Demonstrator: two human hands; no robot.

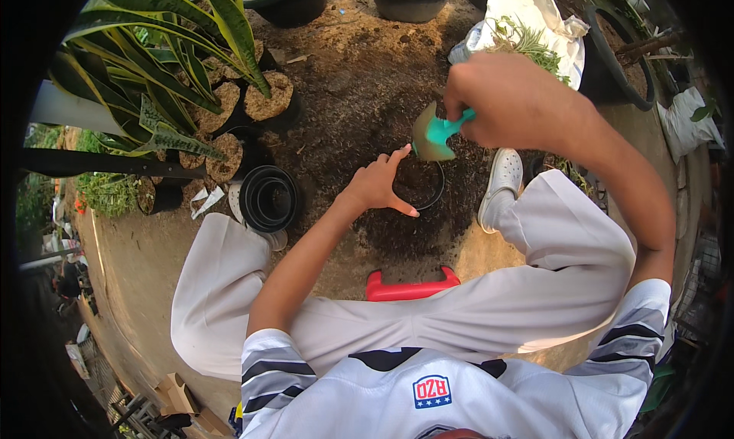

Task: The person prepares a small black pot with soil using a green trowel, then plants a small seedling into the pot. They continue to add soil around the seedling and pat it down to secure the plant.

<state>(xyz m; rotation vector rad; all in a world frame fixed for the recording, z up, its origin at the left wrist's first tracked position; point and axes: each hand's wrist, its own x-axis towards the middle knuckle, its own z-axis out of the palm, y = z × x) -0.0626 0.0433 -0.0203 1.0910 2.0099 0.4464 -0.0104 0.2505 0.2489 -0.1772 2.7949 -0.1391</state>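
Item: small hand trowel [433, 131], teal handle, soil-dulled blade. Held in the right hand [508, 102], fingers wrapped shut around the handle. Long axis runs nearly level across the view, handle toward the person's right, blade pointing left and a little down, its tip just above the far rim of the pot.

Item: small black pot [419, 183], upright on the soil heap [367, 87], dark soil inside. The left hand [380, 183] rests on its near-left rim, fingers spread wide, index finger stretched toward the trowel blade, gripping nothing.

Item: stack of empty black pots [269, 199], left of the left hand, apart from it.

Item: filled nursery bags [229, 110] beneath long striped green leaves [164, 56], far left.

Item: white sack [535, 18] with green sprigs, beyond the right hand.

Item: red stool edge [411, 287], between the person's knees; white shoe [501, 183] just right of the pot.
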